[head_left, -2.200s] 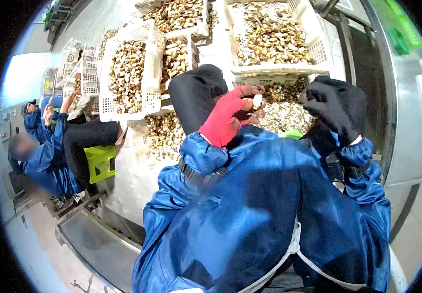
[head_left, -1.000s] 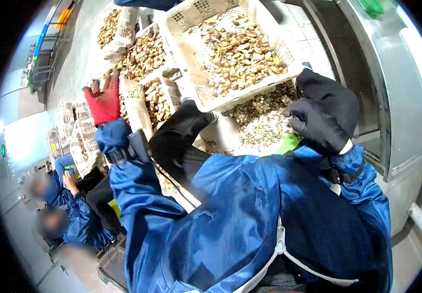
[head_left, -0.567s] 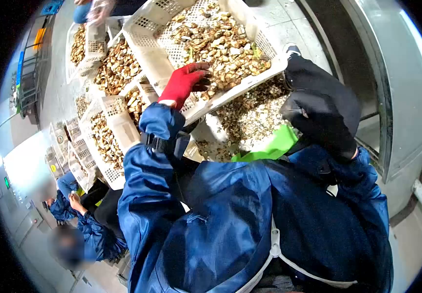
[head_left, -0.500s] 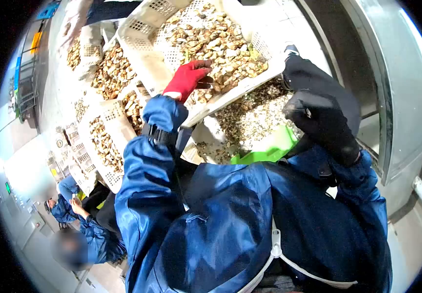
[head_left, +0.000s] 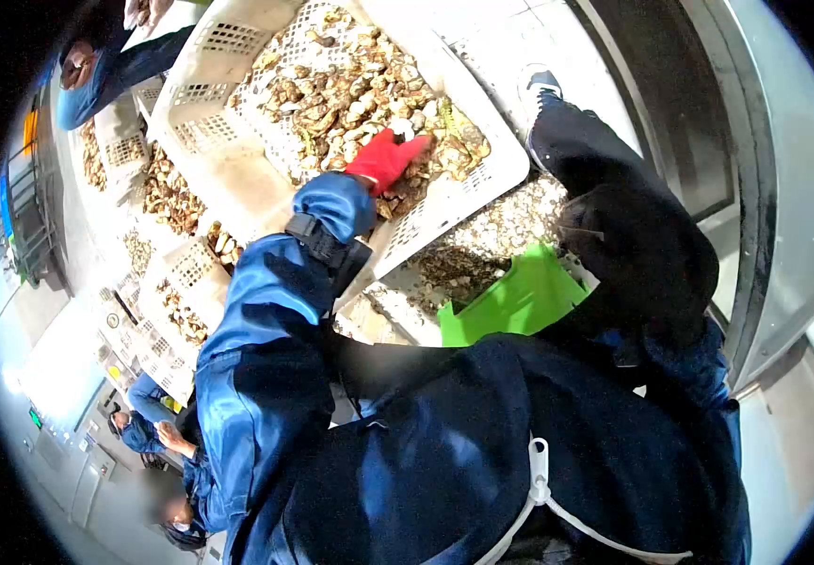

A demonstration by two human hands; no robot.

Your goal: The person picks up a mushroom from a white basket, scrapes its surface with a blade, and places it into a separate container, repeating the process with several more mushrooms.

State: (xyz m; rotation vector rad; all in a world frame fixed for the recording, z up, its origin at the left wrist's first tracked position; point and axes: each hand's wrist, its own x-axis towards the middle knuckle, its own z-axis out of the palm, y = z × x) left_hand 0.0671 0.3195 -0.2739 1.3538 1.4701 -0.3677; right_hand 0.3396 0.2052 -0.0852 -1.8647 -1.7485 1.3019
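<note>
Left hand [head_left: 390,158] reached deeper into crate [head_left: 223,174], palm down on shells [head_left: 331,89]; right hand [head_left: 635,237] raised; grips unclear.

White crate [head_left: 444,212] is looking like matt perforated plastic, and the shells [head_left: 331,89] inside are looking rough and dull. Left hand [head_left: 388,158] is wearing red knit cloth, right hand [head_left: 633,250] soft matt black fabric. Blue sleeve [head_left: 265,301] is shining like slick coated cloth.
</note>
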